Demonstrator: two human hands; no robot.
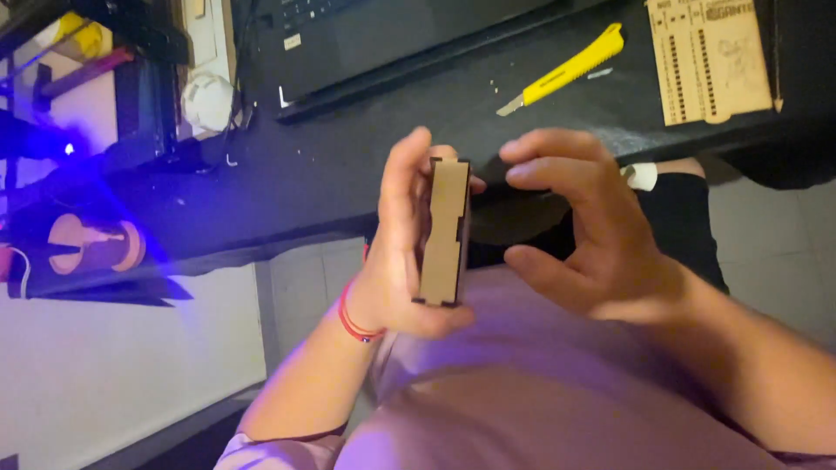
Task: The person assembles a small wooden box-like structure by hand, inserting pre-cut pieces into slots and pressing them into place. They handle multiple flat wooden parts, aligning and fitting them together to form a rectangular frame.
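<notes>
Left hand (396,252) grips a notched wood panel (444,231) upright over the lap, below the desk (331,174).
Right hand (579,231) hovers just beside the panel, fingers curled apart, empty. Panel looks light, stiff, thin; tabs probably snap easily, so hold it by the long edges.

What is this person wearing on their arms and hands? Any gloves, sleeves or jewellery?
No gloves: both hands are bare. The left hand has a thin red string bracelet around its wrist. The right hand shows no rings or bands. Both forearms are uncovered, with short pale lilac sleeves ending near the elbows.
</notes>
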